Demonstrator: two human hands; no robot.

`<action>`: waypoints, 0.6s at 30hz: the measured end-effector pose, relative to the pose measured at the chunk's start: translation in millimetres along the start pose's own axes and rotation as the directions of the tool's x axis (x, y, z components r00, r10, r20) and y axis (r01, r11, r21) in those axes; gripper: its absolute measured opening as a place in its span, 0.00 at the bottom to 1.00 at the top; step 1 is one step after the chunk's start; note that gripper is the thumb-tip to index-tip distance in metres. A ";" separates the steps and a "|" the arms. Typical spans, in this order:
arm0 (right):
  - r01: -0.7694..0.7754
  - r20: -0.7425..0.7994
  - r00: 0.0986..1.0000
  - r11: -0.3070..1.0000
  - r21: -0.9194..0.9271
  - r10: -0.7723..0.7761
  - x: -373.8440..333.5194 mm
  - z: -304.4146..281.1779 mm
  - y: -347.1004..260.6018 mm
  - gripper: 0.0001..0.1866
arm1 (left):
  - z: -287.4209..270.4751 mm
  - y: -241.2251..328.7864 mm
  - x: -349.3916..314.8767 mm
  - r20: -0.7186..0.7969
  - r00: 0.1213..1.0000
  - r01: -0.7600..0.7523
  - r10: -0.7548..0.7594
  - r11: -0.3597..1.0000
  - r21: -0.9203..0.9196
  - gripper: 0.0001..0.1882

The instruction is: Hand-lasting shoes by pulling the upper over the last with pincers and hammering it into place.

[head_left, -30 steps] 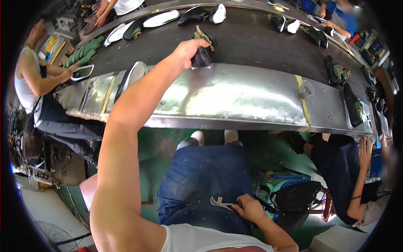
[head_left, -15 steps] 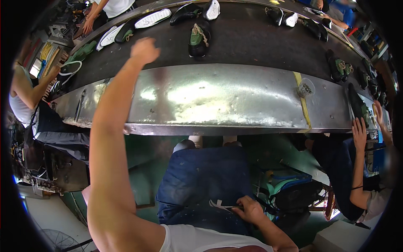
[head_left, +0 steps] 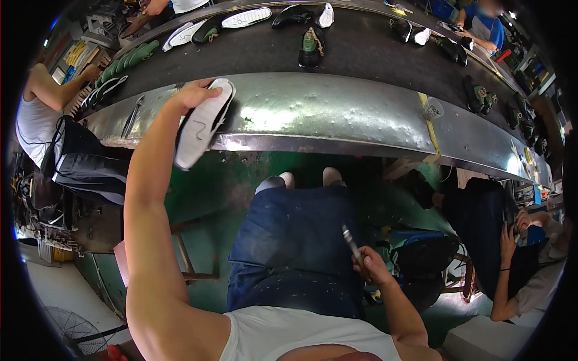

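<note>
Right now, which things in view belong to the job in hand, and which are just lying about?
Likely in the job:
white-soled shoe, in the left hand
brown-handled, metal-tipped tool, in the right hand

Apparently just lying about:
wire-caged fan, lower left
clear plastic cup, untouched on the metal bench edge

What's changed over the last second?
The left hand let go of the black-and-green laced shoe, moved left and took hold of a white-soled dark shoe, bringing it toward the person, across the shiny metal ledge's front edge. The right hand's brown-handled, metal-tipped tool now points forward. The small clear plastic cup stayed on the ledge.
</note>
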State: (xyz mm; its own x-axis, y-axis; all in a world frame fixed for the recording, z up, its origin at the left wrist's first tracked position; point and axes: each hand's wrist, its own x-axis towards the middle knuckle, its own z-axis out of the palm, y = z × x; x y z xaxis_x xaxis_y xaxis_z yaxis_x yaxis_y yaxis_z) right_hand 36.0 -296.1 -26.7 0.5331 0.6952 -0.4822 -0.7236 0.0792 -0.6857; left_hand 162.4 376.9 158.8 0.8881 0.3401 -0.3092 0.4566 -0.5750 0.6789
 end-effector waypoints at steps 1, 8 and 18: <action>-0.003 -0.012 1.000 1.000 0.004 0.003 -5.1 2.1 0.6 0.23 | 15.6 12.3 -25.9 -0.019 0.999 -0.044 0.040 0.958 -0.284 0.37; 0.048 -0.006 0.999 0.991 0.126 -0.047 -11.8 57.2 -23.2 0.28 | 216.2 -0.1 -185.7 -0.258 0.961 -0.278 0.103 0.309 -0.910 0.32; 0.108 0.096 0.994 0.603 -0.790 -0.052 -7.8 135.6 -54.0 0.20 | 304.6 -4.3 -230.1 0.012 0.908 -0.227 0.419 0.514 -0.827 0.36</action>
State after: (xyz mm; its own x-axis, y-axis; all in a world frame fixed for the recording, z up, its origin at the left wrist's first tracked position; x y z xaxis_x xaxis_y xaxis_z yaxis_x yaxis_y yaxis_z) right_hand 11.5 -208.9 88.0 0.5254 0.7557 -0.3909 -0.0322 -0.4414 -0.8967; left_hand -27.7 74.4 24.1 0.9983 0.0589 -0.0040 -0.0104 0.2431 0.9699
